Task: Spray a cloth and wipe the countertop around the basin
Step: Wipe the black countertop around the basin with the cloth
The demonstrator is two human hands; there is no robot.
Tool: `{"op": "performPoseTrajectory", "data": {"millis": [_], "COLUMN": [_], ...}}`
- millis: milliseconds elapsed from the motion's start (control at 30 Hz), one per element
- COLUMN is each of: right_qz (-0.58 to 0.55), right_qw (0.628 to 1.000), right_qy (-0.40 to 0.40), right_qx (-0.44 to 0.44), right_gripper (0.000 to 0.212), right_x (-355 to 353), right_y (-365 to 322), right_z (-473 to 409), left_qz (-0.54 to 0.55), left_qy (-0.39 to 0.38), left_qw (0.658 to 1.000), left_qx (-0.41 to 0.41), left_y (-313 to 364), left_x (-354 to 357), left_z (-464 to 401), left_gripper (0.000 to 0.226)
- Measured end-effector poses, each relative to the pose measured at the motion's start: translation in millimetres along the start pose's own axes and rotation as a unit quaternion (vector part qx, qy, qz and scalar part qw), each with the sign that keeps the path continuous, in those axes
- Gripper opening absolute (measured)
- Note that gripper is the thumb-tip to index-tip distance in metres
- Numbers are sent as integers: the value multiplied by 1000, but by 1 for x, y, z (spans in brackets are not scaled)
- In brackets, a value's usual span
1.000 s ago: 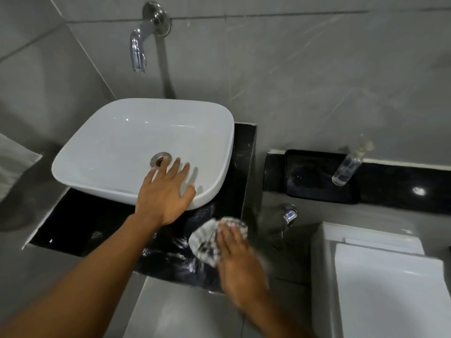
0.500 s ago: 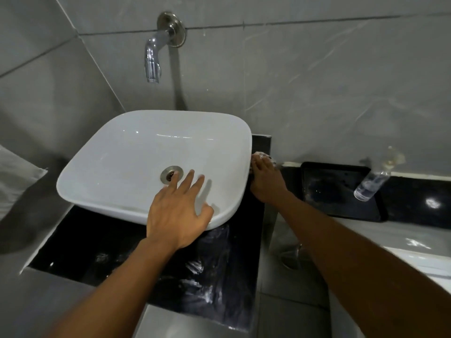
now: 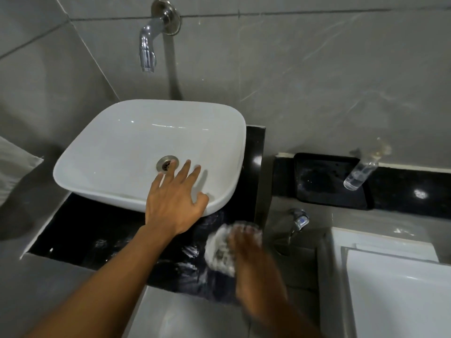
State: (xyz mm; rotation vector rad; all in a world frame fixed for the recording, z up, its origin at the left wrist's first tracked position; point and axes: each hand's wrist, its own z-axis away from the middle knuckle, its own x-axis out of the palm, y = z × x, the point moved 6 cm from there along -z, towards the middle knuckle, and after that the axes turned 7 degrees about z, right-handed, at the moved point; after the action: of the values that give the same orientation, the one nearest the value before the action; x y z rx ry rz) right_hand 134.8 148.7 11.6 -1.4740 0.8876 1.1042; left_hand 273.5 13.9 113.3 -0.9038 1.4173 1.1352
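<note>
Head view: left hand (image 3: 174, 203) lies flat, fingers spread on the basin (image 3: 136, 142) rim, probably bracing; blurred right hand (image 3: 253, 262) presses the cloth (image 3: 219, 250) onto the black worktop (image 3: 97, 230) at the basin's five o'clock.

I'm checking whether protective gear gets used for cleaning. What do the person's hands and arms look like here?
Both are bare: no gloves, sleeves, watch or rings show on the left hand or its forearm. The right hand is motion-blurred, but it too appears ungloved and unsleeved.

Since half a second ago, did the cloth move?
Yes. The cloth, under the right hand, went from beside the basin's right rim to the counter in front of the basin's near right corner.
</note>
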Motion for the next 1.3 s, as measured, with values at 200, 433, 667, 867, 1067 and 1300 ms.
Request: {"op": "performPoseTrajectory", "data": {"millis": [200,433,667,867,1067,1300], "right_qz": [43,19,2,-322,-393,-195], "right_qw": [997,995,999,945,888,929], "right_qy": [-11,22,-24,-61,117,205], "right_qx": [69,97,-42,14,211,239], "right_gripper": [83,84,81,57,82,94], "right_x": [-34,-23,22,-21,-104,-99], "right_y": [72,47,-60,-32,16,-5], "right_z": [-155,-106,28,2,-120,-154], "left_qz": [4,16,21,114,115,90], "left_qy": [7,12,11,132,24,17], "left_qw": [1000,1000,1000,982,992,994], "left_qx": [3,-1,12,75,53,62], "left_y": [2,3,0,15,56,38], "left_x": [-3,-6,-5,-16,106,120], "left_z": [-1,-1,-1,37,146,136], "left_gripper": [81,76,78,67,65,56]}}
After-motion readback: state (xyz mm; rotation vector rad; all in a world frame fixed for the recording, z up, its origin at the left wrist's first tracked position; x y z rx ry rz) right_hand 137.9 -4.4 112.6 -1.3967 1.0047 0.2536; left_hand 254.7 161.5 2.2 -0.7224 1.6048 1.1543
